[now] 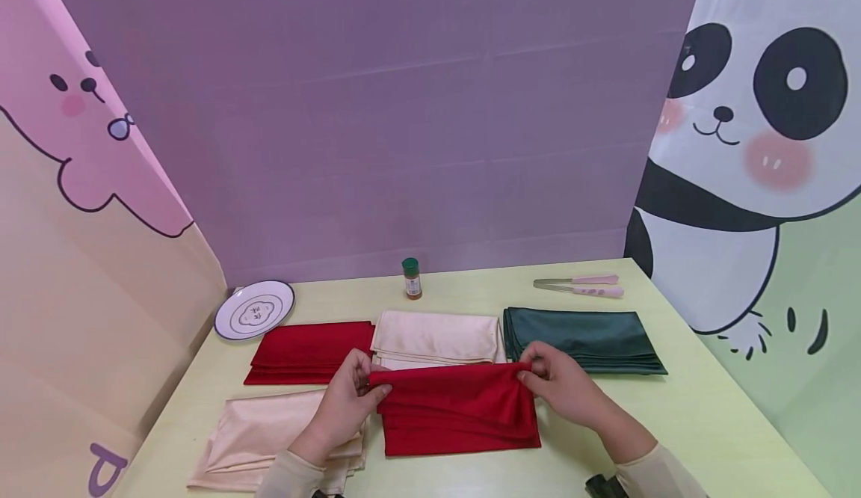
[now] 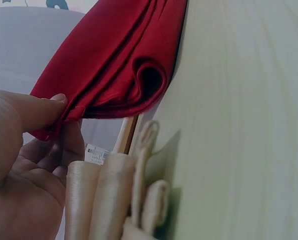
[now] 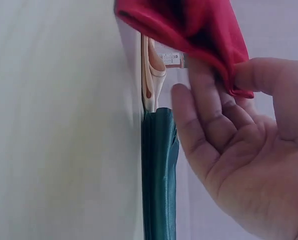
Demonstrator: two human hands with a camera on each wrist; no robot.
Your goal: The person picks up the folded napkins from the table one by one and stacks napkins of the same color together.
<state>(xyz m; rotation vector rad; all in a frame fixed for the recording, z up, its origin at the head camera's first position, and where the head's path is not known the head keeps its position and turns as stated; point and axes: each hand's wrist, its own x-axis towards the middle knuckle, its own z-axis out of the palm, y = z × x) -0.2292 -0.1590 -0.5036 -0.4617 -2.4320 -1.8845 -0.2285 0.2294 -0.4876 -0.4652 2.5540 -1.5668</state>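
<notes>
A folded red cloth [image 1: 460, 412] is in front of me at the middle of the table, its far edge lifted. My left hand [image 1: 346, 402] pinches the cloth's far left corner between thumb and fingers. At the far right corner, the thumb and fingers of my right hand [image 1: 568, 389] pinch the same cloth. In the left wrist view the red cloth [image 2: 114, 65] shows its layers and a rolled fold. The right wrist view shows the red cloth's corner [image 3: 228, 55] hanging between thumb and fingers. Behind it lies a folded cream cloth [image 1: 437, 336], partly hidden.
Another folded red cloth [image 1: 309, 347] lies behind left, and a beige cloth [image 1: 265, 431] lies beside my left forearm. To the right is a dark green cloth [image 1: 585, 337]. Farther back are a plate [image 1: 223, 322], a green-capped jar [image 1: 412, 281] and two slim pink-handled utensils [image 1: 595, 291].
</notes>
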